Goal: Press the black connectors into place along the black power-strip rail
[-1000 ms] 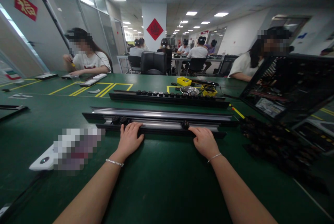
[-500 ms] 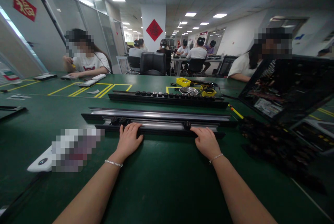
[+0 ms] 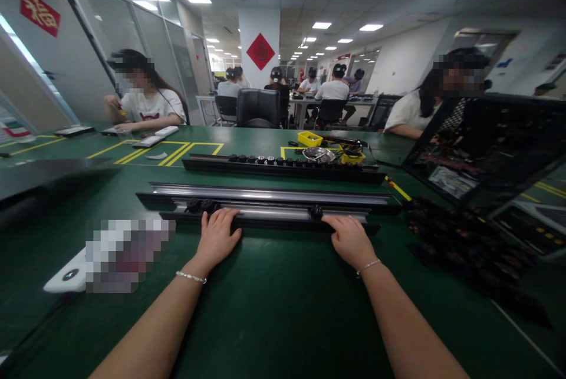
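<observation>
A long black channel point(image 3: 269, 227) with a shiny inner face lies crosswise before me, small black parts seated in it. My left hand point(image 3: 219, 234) rests on its left half, fingers spread over the near edge. Its fingertips are beside a pair of dark round parts point(image 3: 201, 206). My right hand point(image 3: 351, 239) lies on the right half, its index finger stretched out against a single small black part point(image 3: 316, 212). The thumb of that hand stays apart, in front of the channel. Behind it is a second channel point(image 3: 265, 194) with a bare shiny strip.
Farther back, another channel point(image 3: 283, 168) carries a row of small parts. A heap of dark parts point(image 3: 473, 249) lies right, below an open black case point(image 3: 490, 149). Yellow bins point(image 3: 310, 138) and a metal bowl point(image 3: 319, 155) stand beyond. A white device point(image 3: 66, 277) lies left. Co-workers sit opposite.
A blurred dark flat object has come up at the left edge of the table. The view has shifted very slightly. Both my hands and the channels keep their places.
</observation>
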Demonstrator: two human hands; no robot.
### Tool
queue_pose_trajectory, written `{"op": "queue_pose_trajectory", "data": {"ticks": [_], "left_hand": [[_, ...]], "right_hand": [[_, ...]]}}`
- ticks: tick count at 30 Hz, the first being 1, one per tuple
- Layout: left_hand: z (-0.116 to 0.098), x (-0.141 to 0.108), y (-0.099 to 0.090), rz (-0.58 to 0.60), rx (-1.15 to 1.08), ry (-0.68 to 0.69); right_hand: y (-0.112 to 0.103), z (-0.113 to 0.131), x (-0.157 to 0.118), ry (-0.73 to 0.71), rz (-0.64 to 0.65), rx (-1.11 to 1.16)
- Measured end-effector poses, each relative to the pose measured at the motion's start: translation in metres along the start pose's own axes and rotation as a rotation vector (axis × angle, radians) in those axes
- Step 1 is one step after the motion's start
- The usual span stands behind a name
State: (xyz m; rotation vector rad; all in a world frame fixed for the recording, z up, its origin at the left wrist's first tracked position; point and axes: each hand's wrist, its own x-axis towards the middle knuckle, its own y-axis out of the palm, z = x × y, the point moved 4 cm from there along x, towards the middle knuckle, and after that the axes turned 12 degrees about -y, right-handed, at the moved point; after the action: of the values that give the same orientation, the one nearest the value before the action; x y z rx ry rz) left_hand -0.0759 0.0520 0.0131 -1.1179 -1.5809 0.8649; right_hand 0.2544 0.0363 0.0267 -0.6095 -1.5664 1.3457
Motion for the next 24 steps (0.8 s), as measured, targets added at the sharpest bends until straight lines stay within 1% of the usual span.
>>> {"op": "queue_pose_trajectory", "data": {"ticks": [11,18,24], "left_hand": [[-0.001,0.000,-0.001,0.006,0.009,0.000],[-0.001,0.000,-0.001,0.004,0.001,0.001],[-0.001,0.000,-0.001,0.023,-0.007,-0.003]], "right_hand": [[-0.003,-0.005,0.000,0.011,0.042,0.005],[-0.007,-0.008,-0.004,0.035,0.015,-0.008],[-0.006,-0.011,-0.004,0.036,0.033,-0.005]]}}
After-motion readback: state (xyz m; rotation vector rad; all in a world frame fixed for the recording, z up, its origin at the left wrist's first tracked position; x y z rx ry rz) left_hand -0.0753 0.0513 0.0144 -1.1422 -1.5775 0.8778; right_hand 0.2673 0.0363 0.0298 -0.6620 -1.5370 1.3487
